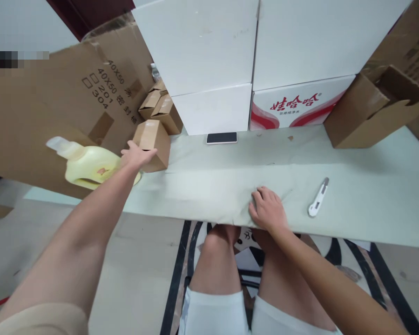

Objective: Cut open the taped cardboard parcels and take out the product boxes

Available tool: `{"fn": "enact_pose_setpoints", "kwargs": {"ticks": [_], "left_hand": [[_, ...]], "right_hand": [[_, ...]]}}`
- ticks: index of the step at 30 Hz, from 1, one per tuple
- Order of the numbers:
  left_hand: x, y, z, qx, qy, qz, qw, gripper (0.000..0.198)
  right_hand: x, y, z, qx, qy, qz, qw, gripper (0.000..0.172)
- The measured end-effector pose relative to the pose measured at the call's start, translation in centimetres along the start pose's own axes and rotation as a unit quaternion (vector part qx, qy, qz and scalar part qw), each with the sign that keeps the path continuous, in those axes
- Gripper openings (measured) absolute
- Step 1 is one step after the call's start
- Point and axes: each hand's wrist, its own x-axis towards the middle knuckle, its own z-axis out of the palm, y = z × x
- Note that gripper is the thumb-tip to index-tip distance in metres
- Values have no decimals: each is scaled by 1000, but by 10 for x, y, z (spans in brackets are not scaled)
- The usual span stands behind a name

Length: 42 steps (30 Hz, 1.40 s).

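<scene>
Head view looks down past the person's bare knees to the pale grey-green cloth-covered table (370, 204). Nearest, at about one o'clock, the right hand (268, 210) lies palm down on the table's front edge, fingers together and slightly curled, holding nothing. Toward two o'clock, apart from that hand, lies a slim white plastic utility knife (318, 197); whether its blade is out cannot be told.

Out at ten o'clock the left hand (137, 156) is stretched to the small brown cardboard box (153, 143). Its thumb is spread across the near face and the other fingers are loosely apart, not closed round it. Just beside that wrist, a pale yellow plastic bottle with a white cap (87, 166) lies on its side near the table's left end.

Farther back at twelve o'clock a flat black phone (221, 137) lies before stacked white cartons (209, 56) and a red-and-white printed carton (293, 109). More small brown boxes (160, 109) sit at eleven and an open brown carton (370, 116) at two.

With contact on one side only, the box looks likelier to slide or tip than to come away cleanly. The forearm passes close over the bottle, so a nudge could roll it off the end. A careless sweep of the right hand could meet the knife.
</scene>
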Motion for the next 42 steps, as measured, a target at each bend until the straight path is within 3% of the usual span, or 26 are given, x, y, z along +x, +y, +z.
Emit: {"fn": "enact_pose_setpoints", "kwargs": {"ticks": [3, 4, 8, 11, 14, 17, 23, 26, 30, 32, 37, 40, 42], "left_hand": [[-42, -5, 5, 12, -4, -24, 1000, 94], [-57, -6, 8, 9, -5, -2, 1000, 92], [-109, -3, 22, -58, -43, 160, 984, 90], [-133, 16, 36, -144, -99, 248, 953, 91], [-143, 42, 50, -195, -134, 287, 928, 89], [-139, 59, 64, -230, -134, 304, 915, 89], [-117, 50, 89, -339, -119, 357, 862, 93], [-114, 49, 97, -372, -98, 347, 855, 85], [-126, 62, 113, -470, -38, 268, 840, 68], [-135, 73, 122, -551, -17, 212, 807, 68], [-142, 95, 140, -730, -28, 132, 670, 71], [-139, 97, 141, -750, -18, 129, 649, 64], [-138, 95, 139, -750, -28, 134, 647, 63]], "right_hand": [[0, 1, -2, 18, -23, 11, 1000, 29], [1, 1, -3, 24, -33, 16, 999, 30], [3, 2, -9, 41, -73, 34, 996, 30], [3, 2, -15, 42, -95, 46, 994, 32], [4, 1, -18, 45, -107, 61, 991, 34], [3, 1, -18, 46, -106, 64, 991, 35], [3, 4, -11, 51, -89, 68, 992, 37], [3, 4, -12, 51, -91, 68, 992, 36], [4, 2, -17, 50, -100, 72, 991, 37], [5, 0, -18, 51, -104, 73, 991, 37], [5, 2, -13, 90, -82, 65, 990, 36], [4, 22, -25, 145, -4, 67, 987, 33], [4, 44, -45, 149, 62, 127, 979, 31]]}}
